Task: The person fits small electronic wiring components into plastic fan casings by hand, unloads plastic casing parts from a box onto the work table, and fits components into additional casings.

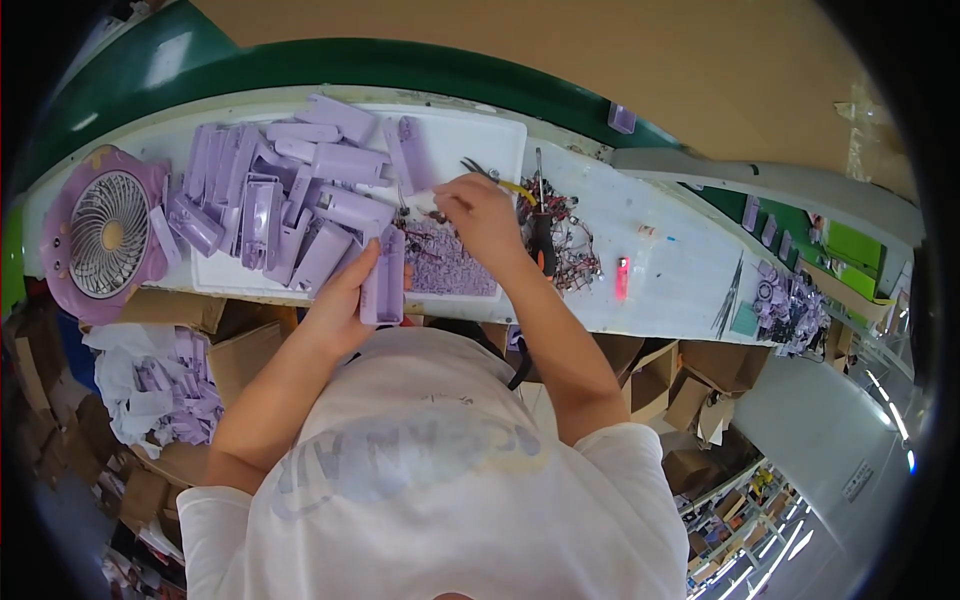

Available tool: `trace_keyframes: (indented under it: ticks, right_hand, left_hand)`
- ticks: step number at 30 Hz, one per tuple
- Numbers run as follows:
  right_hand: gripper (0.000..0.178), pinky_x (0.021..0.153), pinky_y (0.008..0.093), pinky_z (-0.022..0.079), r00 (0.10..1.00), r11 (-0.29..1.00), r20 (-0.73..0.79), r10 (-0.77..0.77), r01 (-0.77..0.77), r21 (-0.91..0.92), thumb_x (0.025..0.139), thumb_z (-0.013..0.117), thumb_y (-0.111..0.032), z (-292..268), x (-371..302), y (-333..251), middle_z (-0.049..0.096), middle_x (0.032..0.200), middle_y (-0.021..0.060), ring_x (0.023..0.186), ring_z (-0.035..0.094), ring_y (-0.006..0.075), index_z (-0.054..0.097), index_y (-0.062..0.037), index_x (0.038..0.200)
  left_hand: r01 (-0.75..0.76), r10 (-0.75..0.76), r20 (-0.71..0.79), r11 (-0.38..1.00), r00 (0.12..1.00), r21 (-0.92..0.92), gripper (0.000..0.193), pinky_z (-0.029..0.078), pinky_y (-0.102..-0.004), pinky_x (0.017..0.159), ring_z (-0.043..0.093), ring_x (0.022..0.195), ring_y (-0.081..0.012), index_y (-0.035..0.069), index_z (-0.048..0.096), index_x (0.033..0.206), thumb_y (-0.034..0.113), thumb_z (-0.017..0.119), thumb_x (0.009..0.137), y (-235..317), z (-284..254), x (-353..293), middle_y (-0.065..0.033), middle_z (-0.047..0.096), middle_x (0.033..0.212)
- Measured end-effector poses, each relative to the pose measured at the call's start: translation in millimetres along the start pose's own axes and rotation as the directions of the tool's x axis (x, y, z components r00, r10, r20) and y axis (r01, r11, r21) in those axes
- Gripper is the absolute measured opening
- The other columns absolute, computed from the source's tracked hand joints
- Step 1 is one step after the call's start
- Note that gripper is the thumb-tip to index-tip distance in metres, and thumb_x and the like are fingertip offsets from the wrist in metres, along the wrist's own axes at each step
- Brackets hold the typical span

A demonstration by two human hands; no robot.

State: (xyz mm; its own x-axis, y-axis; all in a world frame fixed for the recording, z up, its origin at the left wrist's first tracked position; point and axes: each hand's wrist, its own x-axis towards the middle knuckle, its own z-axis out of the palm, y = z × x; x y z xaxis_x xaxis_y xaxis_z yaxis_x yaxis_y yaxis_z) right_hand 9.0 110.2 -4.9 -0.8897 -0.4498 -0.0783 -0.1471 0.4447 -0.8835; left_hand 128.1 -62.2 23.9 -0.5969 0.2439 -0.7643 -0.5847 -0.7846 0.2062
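The person's left hand (340, 300) was wrapped around a lilac open-faced plastic housing (383, 290), whose near end overlapped the bench's (670, 240) front edge in the view. Similar housings (262, 215) crowded the space beyond it. The right hand (487, 220) hovered near the white tray's (475, 135) right edge, thumb and fingertips drawn together (whether they pinched anything, one couldn't tell). Pliers (516, 190), a screwdriver (542, 240) and tangled wires (580, 250) hemmed its right side; past them stretched broad white bench.
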Motion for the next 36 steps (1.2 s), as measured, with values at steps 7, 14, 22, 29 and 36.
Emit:
trace_keyframes:
  ticks: [7, 14, 22, 29, 36]
  right_hand:
    - [0.011, 0.067, 0.0258, 0.047, 0.99, 0.929, 0.026, 0.141, -0.141, 0.341, 0.077, 0.065, -0.001, 6, -38, -33, 0.062, 0.087, 0.0058, 0.074, 0.059, 0.0135, 0.066, -0.0011, 0.087]
    - [0.016, 0.064, 0.0249, 0.048, 0.999, 0.988, 0.03, 0.018, -0.022, 0.154, 0.074, 0.067, -0.002, -4, -44, -70, 0.063, 0.082, 0.0071, 0.071, 0.061, 0.0137, 0.064, -0.0009, 0.09]
    - [0.016, 0.062, 0.0254, 0.048, 0.999, 0.988, 0.028, 0.031, -0.034, 0.15, 0.072, 0.067, -0.001, 6, -47, -76, 0.062, 0.082, 0.008, 0.07, 0.061, 0.0149, 0.063, -0.0019, 0.087]
    - [0.013, 0.058, 0.0335, 0.047, 0.998, 0.993, -0.031, -0.055, 0.058, 0.105, 0.069, 0.066, -0.005, 10, -50, -78, 0.06, 0.076, 0.0069, 0.068, 0.059, 0.0224, 0.061, -0.0066, 0.081]
    - [0.013, 0.061, 0.0237, 0.049, 0.998, 0.976, -0.069, -0.004, 0.019, 0.216, 0.072, 0.067, 0.0, 1, -57, -83, 0.061, 0.078, 0.0058, 0.07, 0.06, 0.0111, 0.061, -0.0018, 0.083]
  left_hand:
    - [0.009, -0.011, 0.091, 1.0, 0.996, 0.015, 0.047, 0.049, -0.0296, 0.07, 0.059, 0.077, -0.0184, 0.003, 0.055, 0.107, 0.046, 0.041, 0.093, 10, 2, 2, -0.0101, 0.062, 0.089]
    - [0.02, -0.023, 0.034, 0.997, 0.999, 0.079, 0.053, 0.051, -0.032, 0.063, 0.06, 0.073, -0.0191, 0.004, 0.053, 0.11, 0.05, 0.035, 0.093, 6, 13, -7, -0.0093, 0.061, 0.089]
    - [-0.007, -0.004, 0.051, 0.979, 0.999, 0.204, 0.051, 0.053, -0.0333, 0.058, 0.062, 0.072, -0.018, 0.005, 0.054, 0.106, 0.05, 0.032, 0.094, 4, 24, -21, -0.0077, 0.061, 0.083]
    - [-0.043, 0.04, 0.015, 0.97, 0.999, 0.24, 0.051, 0.053, -0.0324, 0.059, 0.062, 0.072, -0.0174, 0.005, 0.054, 0.105, 0.05, 0.032, 0.094, 1, 31, -28, -0.0071, 0.06, 0.082]
    - [0.002, -0.016, 0.084, 0.986, 0.996, 0.167, 0.049, 0.052, -0.0315, 0.06, 0.061, 0.072, -0.0183, 0.005, 0.052, 0.106, 0.047, 0.031, 0.095, 1, 39, -30, -0.0075, 0.06, 0.085]
